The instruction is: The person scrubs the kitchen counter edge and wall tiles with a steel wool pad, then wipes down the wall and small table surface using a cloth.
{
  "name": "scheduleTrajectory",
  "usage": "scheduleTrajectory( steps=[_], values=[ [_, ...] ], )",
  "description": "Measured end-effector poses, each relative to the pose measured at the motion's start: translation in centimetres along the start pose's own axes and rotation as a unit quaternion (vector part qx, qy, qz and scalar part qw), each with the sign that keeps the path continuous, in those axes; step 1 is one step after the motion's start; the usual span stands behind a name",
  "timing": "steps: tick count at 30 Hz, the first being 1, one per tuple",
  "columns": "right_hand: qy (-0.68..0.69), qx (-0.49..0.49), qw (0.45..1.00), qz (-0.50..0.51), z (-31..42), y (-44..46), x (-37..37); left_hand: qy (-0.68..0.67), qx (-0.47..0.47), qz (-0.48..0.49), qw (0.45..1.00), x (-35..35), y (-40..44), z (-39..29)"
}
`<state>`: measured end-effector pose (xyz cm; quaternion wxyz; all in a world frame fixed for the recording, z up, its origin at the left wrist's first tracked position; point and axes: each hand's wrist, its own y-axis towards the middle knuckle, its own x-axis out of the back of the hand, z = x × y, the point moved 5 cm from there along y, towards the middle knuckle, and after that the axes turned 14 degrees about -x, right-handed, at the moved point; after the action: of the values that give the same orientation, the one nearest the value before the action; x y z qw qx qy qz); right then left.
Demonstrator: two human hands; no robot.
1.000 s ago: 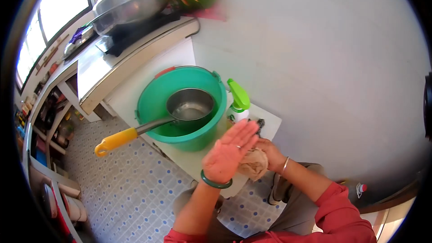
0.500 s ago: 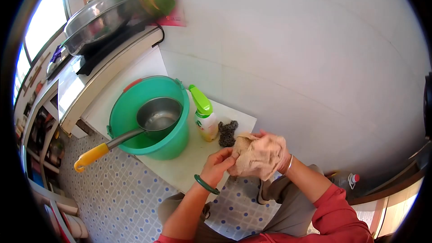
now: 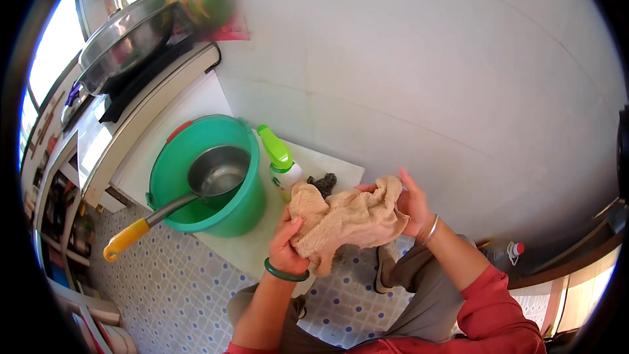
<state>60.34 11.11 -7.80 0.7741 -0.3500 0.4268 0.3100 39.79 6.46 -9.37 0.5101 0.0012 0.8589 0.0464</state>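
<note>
Cloth (image 3: 354,216) held up before the table (image 3: 337,167); left hand (image 3: 288,246) fingers grasping one end, right hand (image 3: 415,206) at the other, fingers partly hidden, grip unclear. Beyond: dark scourer (image 3: 323,185), spray bottle (image 3: 283,172), green bucket (image 3: 244,213) with dipper (image 3: 219,172) inside, handle over rim. Farther, steel pan (image 3: 121,52).

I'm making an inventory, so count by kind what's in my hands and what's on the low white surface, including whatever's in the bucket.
Cloth, in the hands: 1
Bucket, green: 1
Dipper, its bowl inside the bucket: 1
Bottle, green-topped: 1
Dark clump, probably a scourer: 1
Total: 5
</note>
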Motion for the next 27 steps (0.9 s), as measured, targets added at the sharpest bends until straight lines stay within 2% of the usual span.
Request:
scheduleTrajectory(
  steps=[2, 3, 5, 6, 8, 9, 11, 12, 14, 15, 16, 17, 21, 23, 24, 25, 26, 27],
  values=[
    [-0.099, 0.018, 0.995, 0.022, 0.4, -0.6, -0.2, 0.023, -0.020, 0.033, 0.999, -0.3, 0.1, -0.3],
    [-0.098, 0.023, 0.995, 0.022, 0.7, -0.8, -0.1, 0.024, -0.017, 0.036, 0.999, -0.2, 0.1, -0.3],
    [-0.222, 0.029, 0.975, 0.007, 1.2, -1.3, -0.2, 0.027, -0.059, 0.048, 0.997, -0.1, 0.2, -0.7],
    [-0.221, 0.033, 0.975, 0.007, 1.5, -1.6, -0.2, 0.028, -0.056, 0.052, 0.997, -0.3, 0.2, -0.7],
    [-0.180, 0.081, 0.978, -0.061, 2.6, -2.4, 0.2, 0.059, -0.109, 0.058, 0.991, -0.7, 0.4, -1.6],
    [-0.179, 0.084, 0.978, -0.060, 3.0, -2.8, 0.0, 0.061, -0.108, 0.061, 0.990, -0.7, 0.5, -1.7],
    [-0.159, 0.143, 0.974, -0.078, 4.2, -3.7, -0.2, 0.116, -0.196, 0.055, 0.972, -0.5, 0.7, -2.7],
    [-0.160, 0.148, 0.973, -0.079, 4.5, -4.0, -0.2, 0.115, -0.195, 0.060, 0.972, 0.0, 0.8, -2.7],
    [-0.160, 0.178, 0.967, -0.083, 5.1, -4.6, -0.1, 0.344, -0.282, 0.112, 0.889, 0.5, 0.7, -3.2],
    [-0.161, 0.181, 0.967, -0.084, 5.3, -4.8, 0.1, 0.342, -0.283, 0.114, 0.889, 0.0, 0.7, -3.1],
    [-0.162, 0.198, 0.962, -0.092, 5.7, -5.1, 0.3, 0.478, -0.349, 0.131, 0.795, -1.4, 0.2, -3.7],
    [-0.162, 0.214, 0.958, -0.100, 6.0, -5.3, 0.4, 0.599, -0.406, 0.142, 0.676, -2.7, -0.5, -4.0],
    [-0.200, 0.218, 0.946, -0.133, 6.3, -5.7, -0.2, 0.633, -0.348, 0.114, 0.682, -2.9, -1.6, -3.4],
    [-0.296, 0.247, 0.889, -0.245, 6.4, -5.8, 0.2, 0.543, -0.276, 0.036, 0.792, -2.2, -1.3, -2.8],
    [-0.298, 0.244, 0.890, -0.245, 6.2, -5.4, 0.8, 0.543, -0.276, 0.032, 0.792, -2.6, -1.0, -2.6],
    [-0.300, 0.234, 0.862, -0.335, 6.1, -5.2, 2.1, 0.441, -0.251, 0.003, 0.862, -2.7, -0.3, -2.4],
    [-0.301, 0.229, 0.844, -0.380, 6.0, -5.2, 2.7, 0.331, -0.222, -0.027, 0.917, -2.6, 0.1, -2.1],
    [-0.299, 0.221, 0.826, -0.423, 5.8, -5.3, 3.0, 0.292, -0.195, -0.020, 0.936, -1.9, 0.6, -1.9]
  ],
)
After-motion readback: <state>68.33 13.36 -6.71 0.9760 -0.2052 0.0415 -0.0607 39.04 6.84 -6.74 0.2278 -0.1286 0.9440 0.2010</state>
